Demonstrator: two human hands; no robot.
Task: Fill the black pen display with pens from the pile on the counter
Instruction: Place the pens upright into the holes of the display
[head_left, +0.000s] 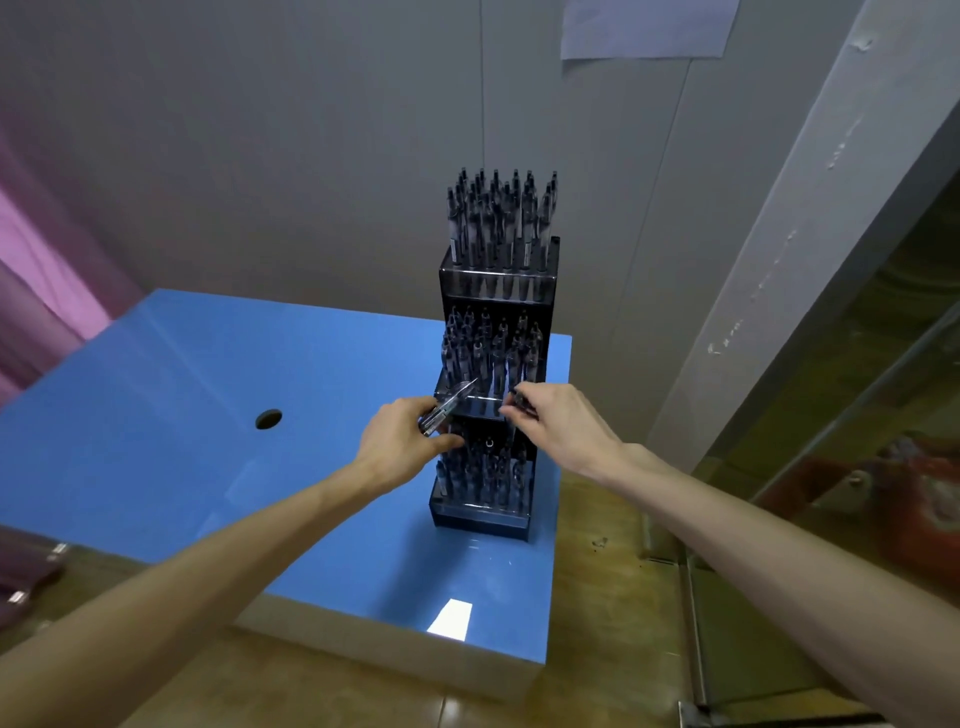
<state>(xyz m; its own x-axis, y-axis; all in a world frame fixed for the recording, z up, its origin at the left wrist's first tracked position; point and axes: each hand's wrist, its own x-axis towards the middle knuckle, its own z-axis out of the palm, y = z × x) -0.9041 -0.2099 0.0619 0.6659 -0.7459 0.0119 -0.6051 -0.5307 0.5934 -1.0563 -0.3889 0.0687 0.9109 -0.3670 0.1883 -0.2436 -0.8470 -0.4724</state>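
The black pen display (548, 291) stands upright on the blue counter (156, 441), near its right edge. It has three tiers, each holding several dark pens tip-down. My left hand (400, 441) is at the front of the middle tier, closed around a small bunch of clear pens (448, 408) that point up and right. My right hand (558, 423) is on the other side of the same tier and pinches a single pen (517, 402) at the tier's front edge. No loose pile of pens shows on the counter.
A round cable hole (268, 419) sits in the counter left of the display. A grey wall rises close behind, with a paper sheet (649, 26) stuck on it. Pink cloth (41, 270) hangs at the left. Wooden floor (597, 597) lies below the counter's right edge.
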